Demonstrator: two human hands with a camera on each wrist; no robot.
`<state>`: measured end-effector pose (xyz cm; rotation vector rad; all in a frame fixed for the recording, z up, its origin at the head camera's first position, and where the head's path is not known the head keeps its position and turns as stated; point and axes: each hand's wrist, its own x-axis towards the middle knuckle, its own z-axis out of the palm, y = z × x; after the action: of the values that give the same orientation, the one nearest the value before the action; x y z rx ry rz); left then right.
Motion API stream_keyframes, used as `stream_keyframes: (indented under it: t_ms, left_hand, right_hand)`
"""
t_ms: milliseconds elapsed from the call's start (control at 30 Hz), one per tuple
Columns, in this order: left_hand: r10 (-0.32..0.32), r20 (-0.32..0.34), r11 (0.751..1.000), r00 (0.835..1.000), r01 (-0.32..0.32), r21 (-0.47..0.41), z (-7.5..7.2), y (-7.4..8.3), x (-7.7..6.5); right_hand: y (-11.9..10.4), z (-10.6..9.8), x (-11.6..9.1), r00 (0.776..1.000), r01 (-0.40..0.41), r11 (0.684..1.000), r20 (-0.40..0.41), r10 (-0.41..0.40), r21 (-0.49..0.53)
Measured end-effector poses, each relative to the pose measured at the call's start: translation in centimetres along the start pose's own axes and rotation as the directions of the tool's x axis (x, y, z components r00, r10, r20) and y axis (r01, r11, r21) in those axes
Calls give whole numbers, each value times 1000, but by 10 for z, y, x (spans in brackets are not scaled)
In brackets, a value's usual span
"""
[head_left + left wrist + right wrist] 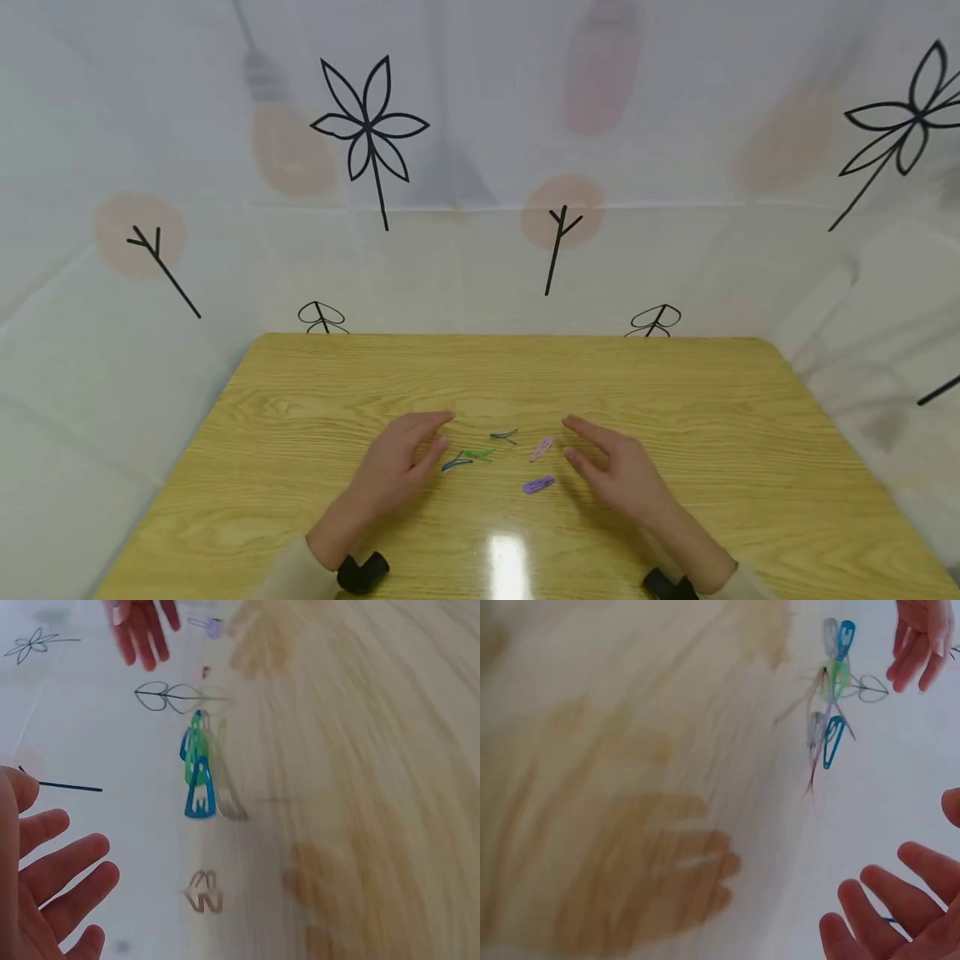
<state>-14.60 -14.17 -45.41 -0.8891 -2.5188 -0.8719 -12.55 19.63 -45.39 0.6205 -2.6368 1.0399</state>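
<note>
I count five hair clips (538,487) here: two blue ones (456,463), one green (478,454), one pink (541,449) and one purple. They share one bench (300,375). Two hands are out, one left hand (390,467) and one right hand (626,475), with two sleeves (296,575) and two black wrist pieces (363,572), one to each arm. Over on the patterned cloth (465,275), I make out two line-drawn flowers (367,127), two forked twigs (177,287), two leaf sprigs (321,315) and two pinkish discs (120,250), one per twig; the other tinted shapes are too blurred to tally.
</note>
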Motion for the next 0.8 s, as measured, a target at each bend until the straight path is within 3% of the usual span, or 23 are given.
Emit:
stream_keyframes:
  t_ms: [100,300,400,500,800]
  left_hand:
    - [-91,7,988,996,91,-127,7,4,1]
    - [-210,43,913,977,211,-349,22,13,7]
    - [-231,59,888,971,235,-395,28,18,9]
    - [-248,71,867,966,254,-429,32,21,9]
    - [-295,100,746,950,294,-597,46,30,11]
  right_hand:
    - [-4,4,-1,997,-71,989,-2,72,132]
    - [-10,14,0,972,-233,918,55,228,320]
    - [-12,17,0,956,-293,896,92,279,333]
    - [-11,19,0,947,-321,895,123,297,310]
    - [-12,23,-2,937,-340,905,176,302,256]
